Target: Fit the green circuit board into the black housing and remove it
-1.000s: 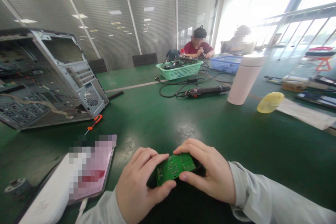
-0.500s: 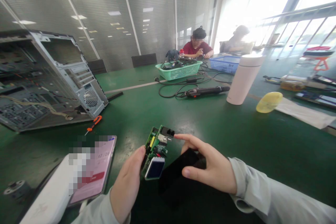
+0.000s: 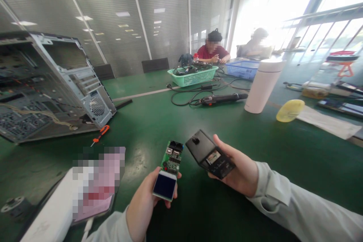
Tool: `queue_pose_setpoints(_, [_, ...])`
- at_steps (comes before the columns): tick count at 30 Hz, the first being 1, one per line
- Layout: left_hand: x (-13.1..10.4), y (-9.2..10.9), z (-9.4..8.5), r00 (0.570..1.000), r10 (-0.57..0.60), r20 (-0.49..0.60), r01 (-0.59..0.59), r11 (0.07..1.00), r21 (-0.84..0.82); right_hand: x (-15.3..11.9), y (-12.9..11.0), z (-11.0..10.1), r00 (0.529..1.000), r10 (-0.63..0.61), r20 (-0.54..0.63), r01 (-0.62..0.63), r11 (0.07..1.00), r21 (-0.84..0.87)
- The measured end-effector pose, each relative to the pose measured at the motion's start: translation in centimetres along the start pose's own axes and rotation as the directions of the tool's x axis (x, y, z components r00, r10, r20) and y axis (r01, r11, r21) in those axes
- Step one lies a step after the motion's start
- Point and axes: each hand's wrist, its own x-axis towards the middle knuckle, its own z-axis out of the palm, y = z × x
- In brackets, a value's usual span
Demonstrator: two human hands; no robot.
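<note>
My left hand [image 3: 144, 194] is closed around the lower end of a green circuit board [image 3: 172, 163]. A dark square display with a pale frame [image 3: 164, 185] faces up at the board's near end, and black sockets sit at its far end. In my right hand [image 3: 241, 164] is a black plastic housing [image 3: 208, 155], held tilted with the fingers underneath. A window opening and small markings show on one of its faces. Board and housing are held side by side above the green table, a small gap between them.
An open computer case [image 3: 56, 87] stands at left, with an orange-handled screwdriver [image 3: 101, 135] before it. A phone [image 3: 104, 181] and white power bank [image 3: 53, 208] lie nearer. Beyond are a corded electric screwdriver [image 3: 222, 99], pink tumbler [image 3: 263, 87], green basket [image 3: 193, 78] and two people.
The board has turned so its display and component side face up. My right hand has rolled over, raising the black housing and showing its window and marked face.
</note>
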Motion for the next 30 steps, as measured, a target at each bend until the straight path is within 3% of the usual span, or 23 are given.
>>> queue_pose_setpoints(2, [-0.1, 0.1, 0.0, 1.0, 0.006, -0.022, -0.006, 1.0, -0.026, 0.1, 0.1, -0.1, 1.0, 0.014, 0.024, -0.015, 0.999, 0.048])
queue_pose_setpoints(5, [-0.4, 0.4, 0.2, 0.996, -0.012, -0.092, 0.001, 0.993, -0.115, -0.1, 0.1, 0.0, 0.986, 0.046, 0.16, -0.054, 0.997, 0.046])
queue_pose_setpoints(8, [-0.6, 0.8, 0.2, 0.991, -0.03, -0.129, 0.009, 0.986, -0.167, -0.6, 0.0, 0.4, 0.939, 0.128, 0.319, -0.132, 0.991, -0.01])
queue_pose_setpoints(11, [-0.7, 1.0, 0.3, 0.988, -0.033, -0.148, 0.004, 0.981, -0.192, -0.7, 0.0, 0.4, 0.91, 0.18, 0.374, -0.195, 0.981, 0.002])
queue_pose_setpoints(16, [-0.7, 1.1, 0.5, 0.988, -0.039, -0.152, 0.007, 0.979, -0.205, -0.1, 0.7, 0.0, 0.918, 0.122, 0.376, -0.137, 0.99, 0.013])
queue_pose_setpoints(18, [-0.6, 1.1, 0.4, 0.988, -0.034, -0.149, 0.003, 0.979, -0.203, -0.2, 0.6, -0.1, 0.95, 0.058, 0.308, -0.045, 0.998, -0.048])
queue_pose_setpoints(20, [-0.5, 1.2, 0.3, 0.989, -0.03, -0.147, -0.001, 0.979, -0.206, -0.7, -0.2, -0.6, 0.984, -0.07, 0.162, 0.105, 0.969, -0.222])
queue_pose_setpoints(22, [-0.5, 1.2, 0.2, 0.989, -0.029, -0.142, -0.002, 0.977, -0.213, -1.6, -1.7, -2.0, 0.954, -0.299, -0.009, 0.248, 0.808, -0.534])
queue_pose_setpoints(24, [-0.4, 1.1, 0.2, 0.99, -0.029, -0.138, -0.002, 0.975, -0.223, -2.7, -3.6, -4.7, 0.807, -0.583, -0.089, 0.244, 0.467, -0.85])
queue_pose_setpoints(26, [-0.4, 0.9, 0.1, 0.991, -0.027, -0.132, -0.004, 0.973, -0.23, -4.0, -5.6, -8.3, 0.626, -0.777, -0.059, 0.029, 0.099, -0.995])
queue_pose_setpoints(27, [-0.4, 0.8, 0.1, 0.991, -0.026, -0.129, -0.005, 0.972, -0.234, -4.7, -6.5, -10.3, 0.574, -0.818, -0.034, -0.112, -0.037, -0.993])
queue_pose_setpoints(28, [-0.4, 0.7, 0.1, 0.992, -0.025, -0.125, -0.005, 0.972, -0.236, -5.5, -7.4, -12.2, 0.543, -0.838, -0.053, -0.26, -0.108, -0.959])
queue_pose_setpoints(30, [-0.4, 0.6, 0.1, 0.993, -0.027, -0.118, -0.002, 0.971, -0.24, -6.9, -8.6, -15.4, 0.505, -0.856, -0.114, -0.402, -0.116, -0.908])
